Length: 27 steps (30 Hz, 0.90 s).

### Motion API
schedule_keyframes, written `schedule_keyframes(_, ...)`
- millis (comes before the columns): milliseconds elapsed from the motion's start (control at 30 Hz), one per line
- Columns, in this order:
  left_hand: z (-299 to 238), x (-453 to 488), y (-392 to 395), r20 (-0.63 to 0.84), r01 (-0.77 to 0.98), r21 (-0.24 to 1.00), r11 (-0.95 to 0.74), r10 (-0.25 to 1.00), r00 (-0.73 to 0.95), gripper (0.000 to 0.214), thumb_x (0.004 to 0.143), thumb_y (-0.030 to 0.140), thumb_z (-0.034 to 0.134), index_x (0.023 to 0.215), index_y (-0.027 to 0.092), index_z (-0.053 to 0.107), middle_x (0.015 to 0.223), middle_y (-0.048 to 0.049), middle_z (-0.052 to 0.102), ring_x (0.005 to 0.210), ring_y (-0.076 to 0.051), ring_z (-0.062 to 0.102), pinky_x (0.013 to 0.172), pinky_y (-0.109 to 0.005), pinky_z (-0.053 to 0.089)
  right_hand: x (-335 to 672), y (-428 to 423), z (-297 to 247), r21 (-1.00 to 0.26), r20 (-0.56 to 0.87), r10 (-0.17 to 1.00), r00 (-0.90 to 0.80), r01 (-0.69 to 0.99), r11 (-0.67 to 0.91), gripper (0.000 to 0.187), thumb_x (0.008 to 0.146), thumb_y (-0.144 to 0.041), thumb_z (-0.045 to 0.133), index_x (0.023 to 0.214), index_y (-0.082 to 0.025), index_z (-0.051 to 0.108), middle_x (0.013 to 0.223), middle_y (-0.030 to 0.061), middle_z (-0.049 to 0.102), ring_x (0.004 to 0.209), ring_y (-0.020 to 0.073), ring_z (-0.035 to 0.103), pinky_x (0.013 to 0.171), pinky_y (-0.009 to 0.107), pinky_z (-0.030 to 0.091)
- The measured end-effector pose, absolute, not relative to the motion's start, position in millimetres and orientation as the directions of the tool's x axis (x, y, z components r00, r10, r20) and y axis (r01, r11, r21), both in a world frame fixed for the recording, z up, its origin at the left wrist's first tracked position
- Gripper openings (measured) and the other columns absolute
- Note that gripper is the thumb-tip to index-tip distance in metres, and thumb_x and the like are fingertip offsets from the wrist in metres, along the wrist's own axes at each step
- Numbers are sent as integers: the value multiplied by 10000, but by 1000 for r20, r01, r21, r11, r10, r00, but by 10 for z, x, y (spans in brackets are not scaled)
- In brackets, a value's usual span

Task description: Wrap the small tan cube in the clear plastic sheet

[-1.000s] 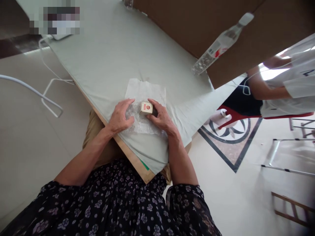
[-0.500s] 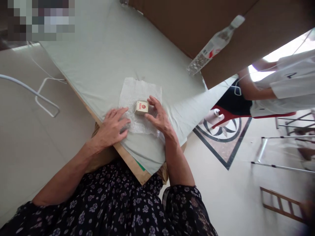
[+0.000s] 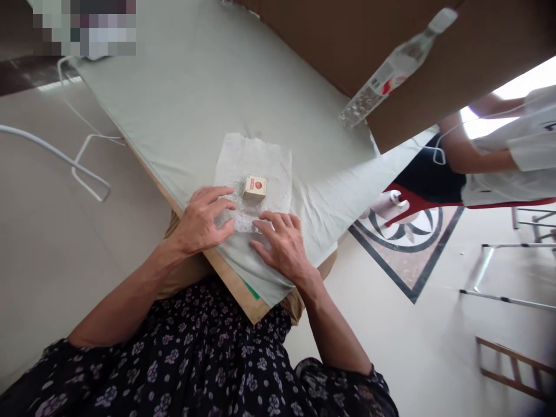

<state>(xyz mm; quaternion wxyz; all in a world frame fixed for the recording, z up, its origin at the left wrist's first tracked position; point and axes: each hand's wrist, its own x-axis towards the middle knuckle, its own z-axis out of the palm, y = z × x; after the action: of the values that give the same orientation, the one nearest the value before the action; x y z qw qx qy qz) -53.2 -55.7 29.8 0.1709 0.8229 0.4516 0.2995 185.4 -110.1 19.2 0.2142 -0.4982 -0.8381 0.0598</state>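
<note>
A small cream cardboard box [image 3: 254,188] with red print sits on a sheet of bubble wrap [image 3: 271,156], near the corner of the cloth-covered table. My left hand [image 3: 204,219] is open at the sheet's left edge, fingers apart, with nothing in it. At the lower right edge of the wrap, my right hand [image 3: 282,240] is open too, its fingers bent and apart from the box. Both hands are beside the box without touching it.
A plastic bottle [image 3: 395,72] leans beside a large brown cardboard box [image 3: 313,40]. Pale cloth [image 3: 182,87] covers the table, whose wooden edge [image 3: 234,289] shows near my lap. A person in a white shirt [image 3: 532,139] sits to the right. White cable [image 3: 56,156] hangs at left.
My right hand has drawn back from the box toward me, down to the near edge of the bubble wrap. My left hand has barely moved. The whole view has shifted slightly.
</note>
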Motion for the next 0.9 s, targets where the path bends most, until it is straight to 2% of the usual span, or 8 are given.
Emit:
schedule_keyframes(67,302,-520,-595,313,639,536,-551,833,456,291,815,276,713,1104,243,730,1420,-111,675,1332,-343,614,1185,-554,451,1840,-1067,146,-264,308,860,-407,832,489,115,989,-258,646,1066,-257,731,1258,93,739,1101,278,643,994,475,428)
schedule_keyframes(200,309,-452,-616,263,639,487,-595,798,542,520,764,321,804,1265,230,696,1554,-157,560,1443,-404,512,1230,-608,382,1819,-940,180,-240,403,844,-353,850,470,214,1023,-178,545,943,-262,725,1174,58,774,1040,241,662,971,451,431)
schedule_keyframes(267,324,-397,-581,270,656,479,-583,809,523,464,791,316,800,1236,224,708,1573,-161,545,1449,-406,507,1230,-611,379,1810,-865,258,-254,431,840,-328,850,462,205,1033,-212,545,949,-264,725,1179,60,774,1035,249,668,966,459,437)
schedule_keyframes(367,358,-292,-470,306,675,518,-526,851,427,180,867,276,733,1037,217,738,1530,-140,600,1407,-366,562,1213,-575,413,1822,-723,370,-303,448,851,-273,850,432,199,1039,-253,545,938,-251,716,1218,81,765,1058,265,677,984,475,440)
schedule_keyframes(433,385,-222,-370,315,652,582,-486,874,370,46,889,239,688,903,208,719,1475,-128,651,1379,-334,597,1198,-542,441,1856,-598,410,-369,440,867,-233,834,411,173,1030,-277,564,939,-241,706,1247,97,756,1107,277,682,995,475,449)
schedule_keyframes(567,423,-125,-158,232,544,757,-362,927,295,74,880,250,651,844,198,689,1409,-135,705,1295,-292,660,1019,-438,569,1942,-292,399,-602,355,916,-185,704,376,151,997,-338,601,910,-242,677,1255,101,754,1176,273,689,1010,447,495)
schedule_keyframes(700,386,-72,6,132,440,871,-217,967,216,129,860,309,646,826,192,690,1184,-107,795,1067,-241,735,874,-348,576,1952,-43,300,-828,225,962,-154,490,272,193,932,-411,626,846,-240,651,1122,72,794,1047,237,726,938,389,546)
schedule_keyframes(900,277,-24,84,111,351,922,-161,981,158,162,813,344,658,857,195,705,933,-42,793,865,-191,706,819,-321,557,1860,-8,180,-883,174,984,-40,435,174,208,862,-439,659,804,-240,672,914,26,787,848,204,702,838,361,554)
